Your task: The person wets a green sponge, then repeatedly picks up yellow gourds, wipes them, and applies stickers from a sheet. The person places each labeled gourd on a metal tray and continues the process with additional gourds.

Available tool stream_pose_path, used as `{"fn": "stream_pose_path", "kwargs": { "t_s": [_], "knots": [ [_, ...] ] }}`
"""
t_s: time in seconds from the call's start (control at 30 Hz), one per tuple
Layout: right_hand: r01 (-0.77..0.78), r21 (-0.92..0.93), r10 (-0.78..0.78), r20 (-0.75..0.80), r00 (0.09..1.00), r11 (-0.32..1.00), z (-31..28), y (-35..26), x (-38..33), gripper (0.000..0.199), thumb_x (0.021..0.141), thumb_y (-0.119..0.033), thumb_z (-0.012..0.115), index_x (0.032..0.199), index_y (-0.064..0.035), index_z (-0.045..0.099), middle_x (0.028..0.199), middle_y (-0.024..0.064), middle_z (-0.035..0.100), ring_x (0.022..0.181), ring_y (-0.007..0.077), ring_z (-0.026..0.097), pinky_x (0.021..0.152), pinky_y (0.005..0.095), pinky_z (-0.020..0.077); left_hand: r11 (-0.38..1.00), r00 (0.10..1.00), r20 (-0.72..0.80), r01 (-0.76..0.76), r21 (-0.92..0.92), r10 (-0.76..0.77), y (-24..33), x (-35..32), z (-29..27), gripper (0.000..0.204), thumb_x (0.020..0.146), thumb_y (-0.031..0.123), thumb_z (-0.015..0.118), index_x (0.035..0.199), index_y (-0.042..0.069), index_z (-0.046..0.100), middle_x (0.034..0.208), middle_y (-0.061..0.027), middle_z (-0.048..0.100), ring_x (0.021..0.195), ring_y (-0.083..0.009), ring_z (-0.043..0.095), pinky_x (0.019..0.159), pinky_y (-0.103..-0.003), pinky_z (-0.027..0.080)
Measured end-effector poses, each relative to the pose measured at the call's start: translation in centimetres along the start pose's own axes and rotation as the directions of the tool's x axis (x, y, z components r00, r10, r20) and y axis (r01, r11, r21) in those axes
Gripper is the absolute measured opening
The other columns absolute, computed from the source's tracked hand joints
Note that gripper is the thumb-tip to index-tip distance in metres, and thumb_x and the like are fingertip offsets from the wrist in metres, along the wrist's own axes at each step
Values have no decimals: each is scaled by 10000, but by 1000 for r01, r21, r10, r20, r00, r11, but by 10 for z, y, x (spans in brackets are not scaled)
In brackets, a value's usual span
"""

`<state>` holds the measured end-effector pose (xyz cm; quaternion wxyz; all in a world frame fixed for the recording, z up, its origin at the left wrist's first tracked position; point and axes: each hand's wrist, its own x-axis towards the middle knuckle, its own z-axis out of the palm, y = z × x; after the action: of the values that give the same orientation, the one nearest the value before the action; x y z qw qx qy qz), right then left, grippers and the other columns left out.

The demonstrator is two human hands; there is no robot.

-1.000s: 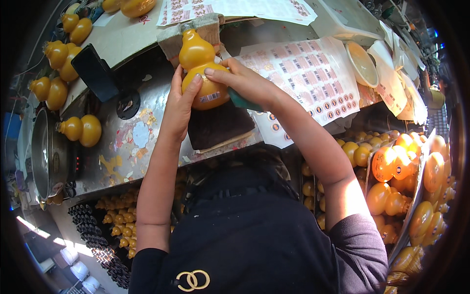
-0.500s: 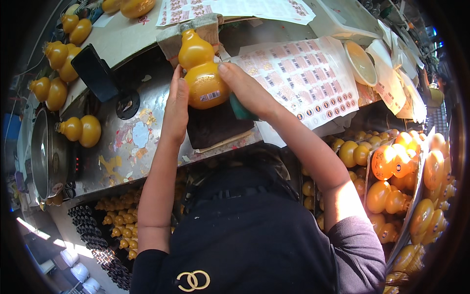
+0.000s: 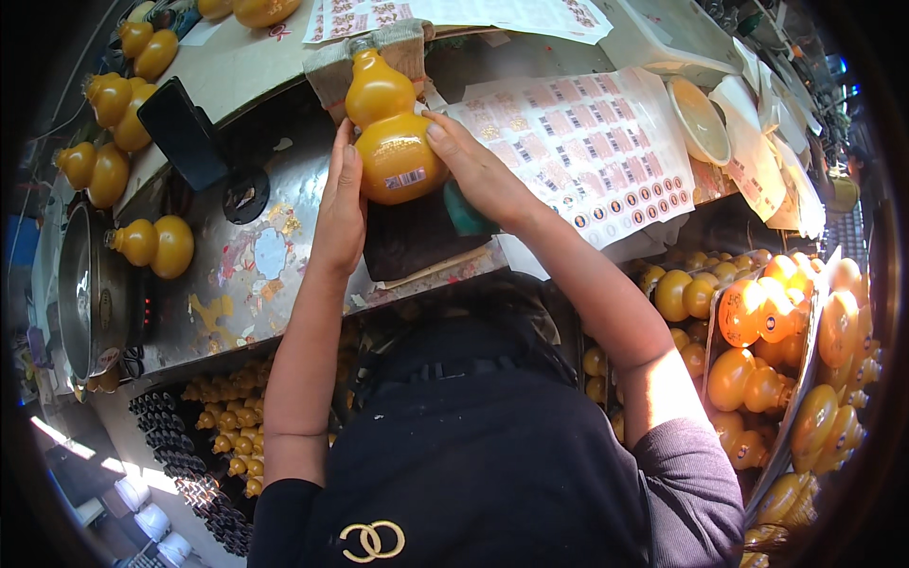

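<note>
A yellow gourd-shaped bottle (image 3: 393, 142) lies with its neck pointing away from me on a cloth-wrapped rest (image 3: 405, 52). Low on its wide bulb is a small barcode label. My left hand (image 3: 343, 204) presses along the bottle's left side, fingers partly hidden behind it. On the right side my right hand (image 3: 478, 175) grips the same bulb, thumb on top. Something green (image 3: 464, 213) shows under my right palm; I cannot tell what it is. Below the bottle lies a dark cloth pad (image 3: 417, 241).
Sticker sheets (image 3: 587, 142) lie right of the bottle, beside a round bowl (image 3: 699, 121). A phone on a stand (image 3: 182, 133), another gourd bottle (image 3: 156, 244) and a round metal pan (image 3: 85, 293) are at left. Crates of gourd bottles (image 3: 757, 369) stand lower right.
The bottle has shifted very slightly and tilted a little between my hands. Both hands keep their hold on it.
</note>
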<state>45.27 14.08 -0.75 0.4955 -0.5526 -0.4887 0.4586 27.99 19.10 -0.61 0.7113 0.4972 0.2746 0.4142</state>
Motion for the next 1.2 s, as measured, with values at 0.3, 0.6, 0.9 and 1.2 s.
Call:
{"fn": "stream_pose_path", "kwargs": {
  "t_s": [0.3, 0.6, 0.9, 1.2],
  "knots": [
    [13, -10, -13, -1, 1000, 1000, 2, -1, -3, 807, 924, -575, 485, 1406, 47, 305, 1325, 243, 477, 1242, 294, 480, 1036, 328, 355, 975, 998, -50, -22, 219, 34, -9, -1, 0, 712, 990, 504, 393, 1487, 34, 194, 1451, -117, 346, 1338, -208, 354, 1113, -332, 267],
    [-264, 615, 424, -128, 897, 743, -17, -11, -25, 502, 946, -472, 522, 1137, -7, 537, 1010, 92, 593, 638, 99, 521, 549, 230, 433, 949, 995, 102, -14, 314, -19, 6, 2, -14, 875, 922, 469, 567, 1512, 35, 89, 1486, -135, 304, 1370, -219, 318, 1112, -330, 258],
    [-184, 838, 408, -51, 911, 514, -32, 1, -51, 330, 939, -343, 539, 1053, -33, 538, 857, 42, 574, 679, 129, 527, 592, 241, 439, 920, 968, 250, -111, 375, 15, 9, 1, -24, 921, 909, 318, 640, 1518, 45, 5, 1500, -163, 271, 1352, -234, 342, 1094, -322, 285],
    [256, 196, -147, -447, 882, 947, -1, -22, -58, 375, 808, 48, 634, 1165, -16, 540, 1052, 45, 595, 922, 119, 576, 845, 257, 467, 918, 973, 229, -129, 375, 43, 9, 1, -19, 905, 913, 306, 642, 1514, 27, 26, 1484, -167, 292, 1340, -230, 358, 1077, -321, 323]
  ]
}}
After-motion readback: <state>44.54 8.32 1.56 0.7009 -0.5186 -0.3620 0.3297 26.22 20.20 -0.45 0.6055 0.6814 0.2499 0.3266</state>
